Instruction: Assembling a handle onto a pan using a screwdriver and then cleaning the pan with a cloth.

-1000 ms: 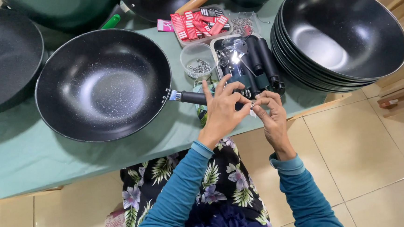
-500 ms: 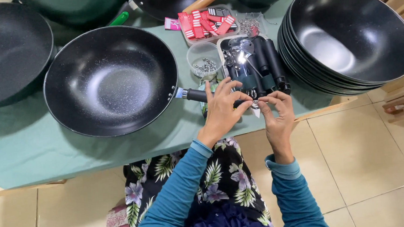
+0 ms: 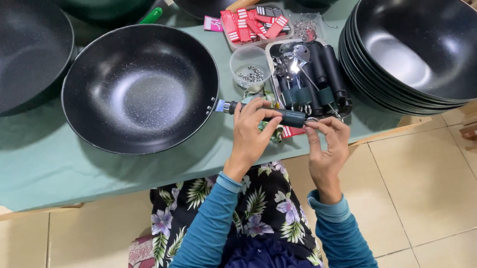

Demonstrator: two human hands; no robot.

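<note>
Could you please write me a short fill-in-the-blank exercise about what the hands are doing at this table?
1. The left hand grips the dark ____ fitted to the big pan.
2. The right hand works at the handle's ____ end.
3. The empty pans stacked at the right are coloured ____.

Missing words: handle; outer; black

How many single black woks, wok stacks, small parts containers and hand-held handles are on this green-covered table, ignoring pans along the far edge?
Single black speckled woks: 2 (centre, left)
Stack of black woks: 1
Parts containers: 3 (clear round cup of screws, metal tray of dark handles, tray of red tags)
Dark handle gripped by left hand: 1
Total: 7
</note>
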